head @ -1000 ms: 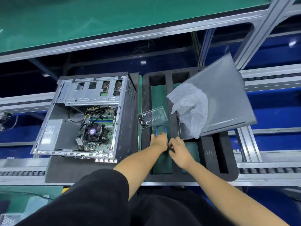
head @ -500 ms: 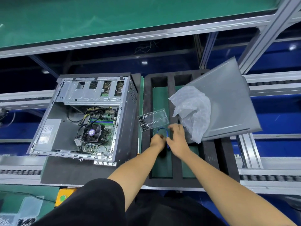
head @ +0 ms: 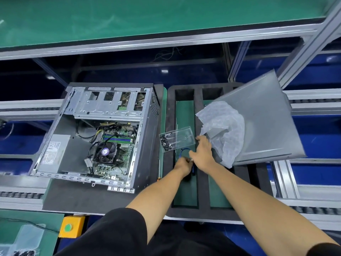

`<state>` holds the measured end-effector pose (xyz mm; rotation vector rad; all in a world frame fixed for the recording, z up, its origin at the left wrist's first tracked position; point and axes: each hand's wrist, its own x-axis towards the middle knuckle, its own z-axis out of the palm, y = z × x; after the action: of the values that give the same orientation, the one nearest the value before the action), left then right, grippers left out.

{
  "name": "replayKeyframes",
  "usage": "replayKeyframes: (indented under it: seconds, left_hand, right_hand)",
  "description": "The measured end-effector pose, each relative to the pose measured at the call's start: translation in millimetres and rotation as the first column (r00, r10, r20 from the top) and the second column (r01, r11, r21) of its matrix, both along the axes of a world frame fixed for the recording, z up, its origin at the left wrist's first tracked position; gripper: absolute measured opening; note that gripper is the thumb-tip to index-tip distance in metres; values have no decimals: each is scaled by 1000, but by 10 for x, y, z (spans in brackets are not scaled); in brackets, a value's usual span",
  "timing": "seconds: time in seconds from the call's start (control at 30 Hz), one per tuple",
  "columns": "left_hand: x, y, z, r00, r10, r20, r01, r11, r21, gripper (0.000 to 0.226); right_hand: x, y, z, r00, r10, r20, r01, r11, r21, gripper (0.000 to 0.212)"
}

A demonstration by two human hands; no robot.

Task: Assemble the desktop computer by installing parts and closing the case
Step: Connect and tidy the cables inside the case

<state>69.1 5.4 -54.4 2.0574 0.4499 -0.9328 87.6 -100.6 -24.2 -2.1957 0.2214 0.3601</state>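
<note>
- The left hand (head: 181,164) has its fingers curled, pinching one end of a thin blue cable (head: 185,150) over the foam tray (head: 168,163).
- The right hand (head: 202,153) sits just right of the left one; its thumb and forefinger meet at the cable beside the left fingertips, the other fingers stretched out loosely toward the clear box (head: 177,138).
- The cable loops up just beyond both sets of fingertips and hangs below them as a dark blue plug — its far end is too small to make out.
- The clear box lies just past the fingers, black screws (head: 165,143) heaped in its left end.
- White wrap (head: 224,130) lies crumpled right of the right hand, on the grey side panel (head: 265,122), which leans tilted over the tray's right side.
- The open case (head: 103,135) lies well left of the left hand — motherboard and fan (head: 105,151) exposed.
- A yellow box with a green button (head: 71,227) sits near the left elbow.
</note>
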Motion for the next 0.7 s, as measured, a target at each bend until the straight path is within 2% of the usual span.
replayKeyframes:
  seconds: [0.27,0.47,0.6,0.7]
  left_hand:
    - [-17,-7,29,999,-40,-8,40,999,-2,16]
    - [-44,5,178,999,-34,-14,33,999,-25,23]
    - [-87,-12,278,998,63,12,-61,988,-138,23]
    - [-124,-13,383,986,157,-54,-165,966,-198,20]
  right_hand:
    - [-46,-8,-9,998,56,-20,-58,993,-103,63]
    - [-100,-10,-1,997,73,-31,-75,994,-80,63]
    - [-99,-26,32,993,113,-36,-117,984,-134,60]
    - [-117,-46,63,994,105,-15,-106,981,-162,57]
